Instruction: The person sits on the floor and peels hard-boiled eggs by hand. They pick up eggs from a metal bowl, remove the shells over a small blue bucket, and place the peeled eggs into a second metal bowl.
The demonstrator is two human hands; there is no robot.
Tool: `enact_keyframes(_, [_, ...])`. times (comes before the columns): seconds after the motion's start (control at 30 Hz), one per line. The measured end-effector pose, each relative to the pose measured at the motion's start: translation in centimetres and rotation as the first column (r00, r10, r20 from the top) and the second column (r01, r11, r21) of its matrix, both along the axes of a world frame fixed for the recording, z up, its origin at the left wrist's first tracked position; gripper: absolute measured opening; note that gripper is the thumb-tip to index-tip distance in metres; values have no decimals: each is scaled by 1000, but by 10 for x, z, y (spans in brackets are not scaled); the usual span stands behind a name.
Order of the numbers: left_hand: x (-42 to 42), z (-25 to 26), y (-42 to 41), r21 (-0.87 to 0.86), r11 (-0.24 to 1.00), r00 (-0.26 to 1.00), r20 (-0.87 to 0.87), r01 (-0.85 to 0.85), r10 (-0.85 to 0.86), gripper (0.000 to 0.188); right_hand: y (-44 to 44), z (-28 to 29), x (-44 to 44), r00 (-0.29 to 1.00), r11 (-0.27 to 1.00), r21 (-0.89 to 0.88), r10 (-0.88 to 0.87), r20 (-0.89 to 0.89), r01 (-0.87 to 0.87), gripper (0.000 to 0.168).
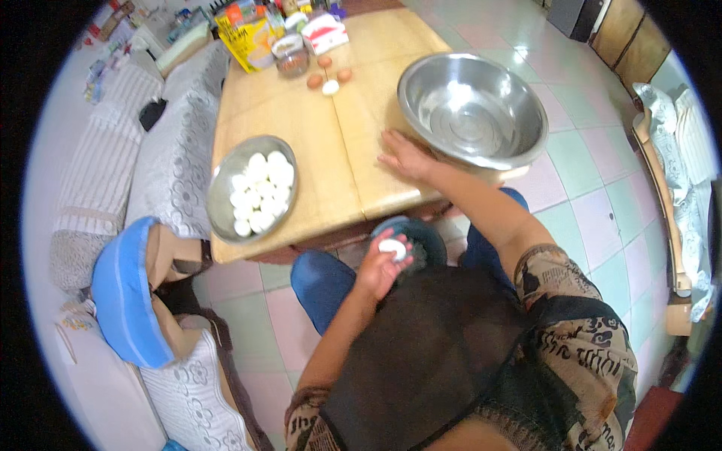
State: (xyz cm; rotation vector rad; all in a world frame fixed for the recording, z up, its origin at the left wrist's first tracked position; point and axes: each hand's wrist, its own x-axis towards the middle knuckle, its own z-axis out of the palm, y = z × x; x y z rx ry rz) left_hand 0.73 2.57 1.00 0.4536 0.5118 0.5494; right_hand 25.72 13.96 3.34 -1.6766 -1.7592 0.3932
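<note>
My left hand (381,268) holds a white egg (392,249) in the palm, low in front of the table edge. Below and behind it a dark round bin (426,248) sits between my knees. Fingers spread and slightly blurred, my right hand (407,157) is at the tabletop, left of a large stainless steel basin (474,121); whether it touches the wood I cannot tell. Many white eggs (262,191) fill a metal bowl (221,217) at the table's left corner. Farther back, three brown eggs (315,82) lie around another white egg (330,87).
Along the wooden table's (316,186) far edge stand a yellow packet (248,42), a small jar (293,63) and a red and white box (326,34). A covered sofa (175,135) runs along the left. A cardboard box with blue cloth (127,299) sits beside the table's near left corner.
</note>
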Motion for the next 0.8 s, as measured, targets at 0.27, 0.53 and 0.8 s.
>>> enact_keyframes(0.27, [-5, 6, -4, 90, 982, 978, -119, -164, 174, 41, -81, 15, -17, 797, 817, -103, 576, 180, -567, 69])
enact_keyframes(0.53, [-12, 21, -17, 494, 869, 917, -329, -34, 223, 35, -181, 50, -55, 923, 957, 25, 286, -257, -289, 34])
enact_keyframes(0.8, [-8, 76, -32, 695, 705, 881, -414, 145, 227, 37, -187, 60, -62, 779, 922, 266, 382, -497, -282, 25])
